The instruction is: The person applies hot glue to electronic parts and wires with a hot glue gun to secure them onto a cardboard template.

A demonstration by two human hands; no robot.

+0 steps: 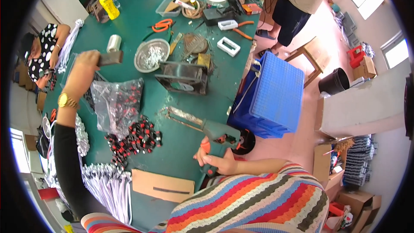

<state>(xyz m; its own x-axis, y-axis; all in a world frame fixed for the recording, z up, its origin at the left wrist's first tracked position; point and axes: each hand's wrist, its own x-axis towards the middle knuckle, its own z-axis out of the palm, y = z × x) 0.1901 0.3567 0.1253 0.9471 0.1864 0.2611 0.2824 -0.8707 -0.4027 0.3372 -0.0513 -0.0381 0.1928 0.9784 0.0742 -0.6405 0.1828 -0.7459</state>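
Note:
My right hand (217, 162) grips the handle of a green soldering gun (220, 130) near the front edge of the table. Its long metal tip points left over the tabletop, touching nothing that I can make out. Out to the far left, my left hand (88, 60) is closed round one end of a flat grey-brown block (111, 58), whose other end sticks out to the right. Below that hand lies a clear plastic bag (116, 105) of small red and black parts. A loose heap of the same parts (134, 140) spills out in front of it.
A dark metal stand (183, 77) and a round bowl of small white pieces (151, 55) stand mid-table. White cords (108, 185) and a cardboard piece (161, 184) lie at the near edge. Blue crates (276, 97) stand at right. One person (45, 47) sits left; another (297, 8) stands behind.

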